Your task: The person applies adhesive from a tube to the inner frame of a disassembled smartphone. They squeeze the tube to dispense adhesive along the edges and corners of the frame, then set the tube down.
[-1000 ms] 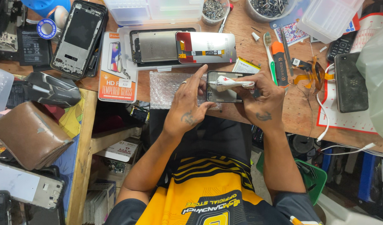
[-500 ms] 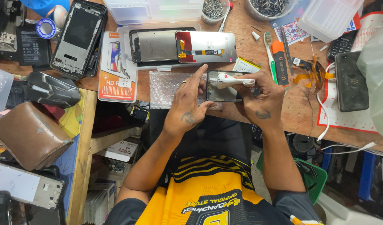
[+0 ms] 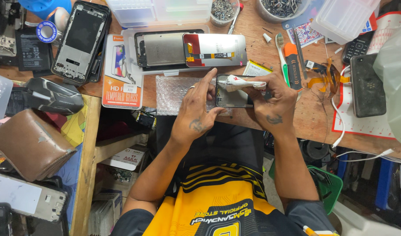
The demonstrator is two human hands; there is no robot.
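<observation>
While the left hand [image 3: 196,114] braces the dark rectangular phone frame [image 3: 233,92] flat, the right hand [image 3: 272,99], at three o'clock, pinches a small white squeeze tube [image 3: 242,83] over it.

The left hand [image 3: 196,111] steadies a dark phone frame [image 3: 233,94] on the wooden counter [image 3: 261,52] — the right hand [image 3: 272,98] pinches a small white tube [image 3: 242,82] over it. Bubble wrap [image 3: 176,94] lies just left of the grip.

Phone frame [image 3: 232,91] on bubble wrap [image 3: 176,94]; display panel [image 3: 214,50] behind; screwdriver [image 3: 292,65] right.
</observation>
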